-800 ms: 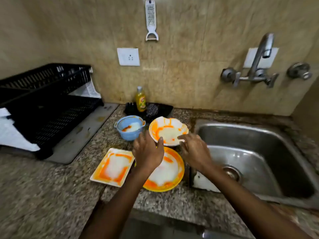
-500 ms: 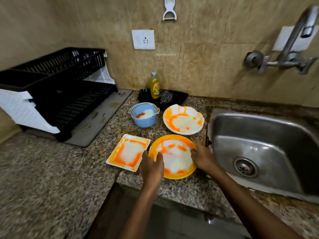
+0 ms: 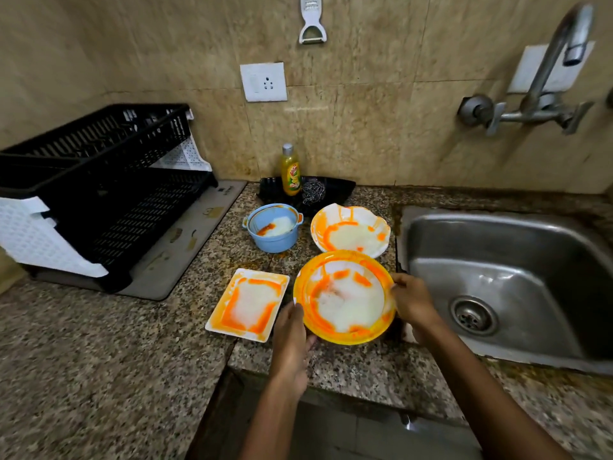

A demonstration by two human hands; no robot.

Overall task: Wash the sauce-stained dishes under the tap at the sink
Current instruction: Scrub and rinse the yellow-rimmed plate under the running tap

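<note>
Both hands [image 3: 351, 323] grip sauce-smeared yellow plate [image 3: 345, 297].

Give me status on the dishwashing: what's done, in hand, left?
Done: nothing washed. The black dish rack shows no dishes, and no water runs from the metal tap.

In hand: left hand and right hand grip the round orange plate, still sauce-smeared, beside the steel sink.

Left: that plate plus the rectangular white plate, blue bowl and scalloped white bowl, all stained.
</note>
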